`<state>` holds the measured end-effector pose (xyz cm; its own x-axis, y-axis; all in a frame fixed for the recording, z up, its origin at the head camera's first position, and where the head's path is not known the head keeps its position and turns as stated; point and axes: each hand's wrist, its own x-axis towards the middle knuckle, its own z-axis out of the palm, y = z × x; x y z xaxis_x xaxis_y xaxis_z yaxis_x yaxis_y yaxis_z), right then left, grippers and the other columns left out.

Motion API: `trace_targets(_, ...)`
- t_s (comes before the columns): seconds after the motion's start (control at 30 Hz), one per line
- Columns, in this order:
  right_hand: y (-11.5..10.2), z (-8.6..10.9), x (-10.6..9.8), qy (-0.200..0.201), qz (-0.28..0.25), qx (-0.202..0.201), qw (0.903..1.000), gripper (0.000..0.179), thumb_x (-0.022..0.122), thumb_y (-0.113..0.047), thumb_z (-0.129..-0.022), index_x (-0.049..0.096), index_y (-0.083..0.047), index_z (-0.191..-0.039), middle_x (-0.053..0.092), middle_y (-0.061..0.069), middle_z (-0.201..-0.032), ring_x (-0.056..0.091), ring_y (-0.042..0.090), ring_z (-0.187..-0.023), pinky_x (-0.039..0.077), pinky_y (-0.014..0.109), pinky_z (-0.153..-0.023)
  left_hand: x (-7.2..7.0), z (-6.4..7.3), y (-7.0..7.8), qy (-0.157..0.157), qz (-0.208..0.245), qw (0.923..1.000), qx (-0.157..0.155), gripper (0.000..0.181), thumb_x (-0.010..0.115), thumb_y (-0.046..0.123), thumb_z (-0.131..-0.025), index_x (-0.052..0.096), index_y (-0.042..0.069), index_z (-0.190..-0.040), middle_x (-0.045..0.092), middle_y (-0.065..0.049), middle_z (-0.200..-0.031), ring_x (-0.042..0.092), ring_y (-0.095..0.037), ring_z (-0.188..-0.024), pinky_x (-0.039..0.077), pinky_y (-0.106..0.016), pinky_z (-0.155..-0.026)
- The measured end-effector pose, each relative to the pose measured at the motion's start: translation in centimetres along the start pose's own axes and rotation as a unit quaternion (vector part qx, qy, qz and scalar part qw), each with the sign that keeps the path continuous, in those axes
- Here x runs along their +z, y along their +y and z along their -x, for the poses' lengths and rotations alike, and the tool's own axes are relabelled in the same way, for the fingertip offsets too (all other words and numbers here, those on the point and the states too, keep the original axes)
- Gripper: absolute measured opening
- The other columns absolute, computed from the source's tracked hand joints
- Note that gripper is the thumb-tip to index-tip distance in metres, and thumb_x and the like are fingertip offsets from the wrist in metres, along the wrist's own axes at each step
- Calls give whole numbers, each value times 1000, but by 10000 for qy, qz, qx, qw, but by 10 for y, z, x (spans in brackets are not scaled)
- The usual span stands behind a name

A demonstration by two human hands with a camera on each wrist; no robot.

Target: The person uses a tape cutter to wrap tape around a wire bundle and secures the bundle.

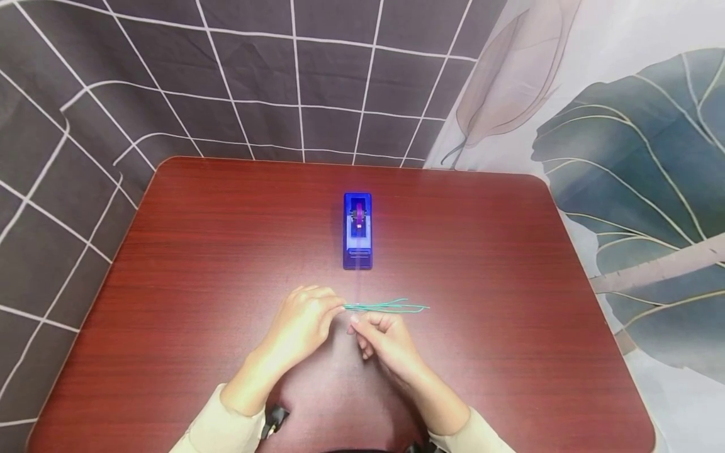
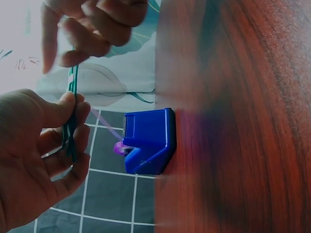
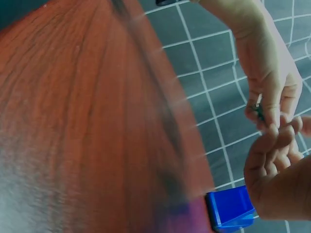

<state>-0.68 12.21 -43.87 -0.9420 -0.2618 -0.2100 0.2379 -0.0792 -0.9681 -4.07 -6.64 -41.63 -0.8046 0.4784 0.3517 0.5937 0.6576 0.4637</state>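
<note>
My left hand (image 1: pixel 306 318) grips a thin bundle of green wires (image 1: pixel 391 307). In the left wrist view its thumb presses the wires (image 2: pixel 69 131) against curled fingers, and the loose ends fan out to the right in the head view. A strip of clear purplish tape (image 1: pixel 358 283) runs from the blue tape dispenser (image 1: pixel 357 251) to the bundle. Just below the wires, in line with the tape, are the fingertips of my right hand (image 1: pixel 387 346). That hand is blurred in the left wrist view; I cannot tell whether it pinches the tape end.
The dispenser, with its purple roll (image 1: pixel 359 215), stands beyond both hands on the reddish-brown wooden table (image 1: pixel 481 251). A dark grid-patterned cloth (image 1: pixel 255 75) hangs behind the table and at its left. A pale leaf-patterned cloth (image 1: pixel 623 157) hangs at the right.
</note>
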Motion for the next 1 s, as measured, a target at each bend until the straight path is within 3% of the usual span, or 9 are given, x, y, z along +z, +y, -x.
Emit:
trace_targets(0.17,-12,5,-6,-706,439,-789,9934,26,58,-6,-100,64,18,-91,57,1,-61,52,4,-54,50,20,-53,-1,1,0,80,-11,9999,79,6,79,5,-85,77,9,-90,70,4,-81,66,-21,-79,53,-39,-75)
trace_targets(0.27,-22,6,-9,-757,577,-1427,9852,16,58,1,-97,65,15,-92,59,15,-63,57,4,-57,54,24,-54,-1,1,0,115,-19,9998,128,7,79,5,-84,77,10,-89,69,4,-80,65,-20,-77,53,-37,-74)
trace_targets(0.33,-29,5,-11,-557,821,-2079,9731,9,60,7,-94,66,13,-91,62,22,-67,61,6,-59,55,26,-54,0,1,0,127,-24,9998,146,7,80,5,-84,77,10,-88,68,4,-79,64,-19,-75,53,-36,-72)
trace_targets(0.4,-35,0,-15,-218,1268,-2804,9512,5,64,10,-91,68,9,-90,66,20,-71,65,10,-62,58,27,-57,0,1,0,144,-34,9998,166,7,80,5,-84,77,10,-88,68,4,-78,63,-19,-74,53,-36,-71)
trace_targets(0.57,-47,-14,-28,561,2760,-4131,8660,8,72,3,-87,75,-3,-92,73,5,-82,70,16,-74,59,24,-70,0,1,0,223,-28,9994,256,7,80,3,-83,76,9,-86,66,3,-77,62,-19,-72,52,-35,-68)
trace_targets(0.6,-48,-16,-31,625,2998,-4237,8525,7,73,-1,-87,76,-4,-93,73,3,-83,70,16,-76,58,24,-71,1,1,-1,232,-25,9993,277,8,80,3,-83,76,9,-86,66,3,-77,62,-19,-72,52,-35,-67)
trace_targets(0.67,-50,-19,-35,595,3307,-4337,8361,8,73,-4,-88,76,-4,-95,73,3,-86,71,17,-79,57,25,-73,1,2,-1,260,-32,9991,325,7,80,3,-83,76,8,-87,66,3,-77,62,-19,-72,52,-35,-67)
trace_targets(0.87,-50,-23,-41,73,4051,-4119,8162,6,73,-6,-89,76,-4,-94,73,3,-89,70,17,-84,57,29,-77,3,2,-3,431,-44,9979,480,7,79,2,-84,75,7,-87,67,2,-78,62,-19,-72,52,-34,-66)
trace_targets(1.0,-50,-22,-43,-172,4881,-3650,7926,6,73,-12,-92,77,-9,-95,72,-2,-87,67,10,-77,57,30,-71,4,3,-3,536,-78,9969,575,8,79,2,-83,75,7,-87,66,2,-78,61,-18,-70,52,-33,-65)
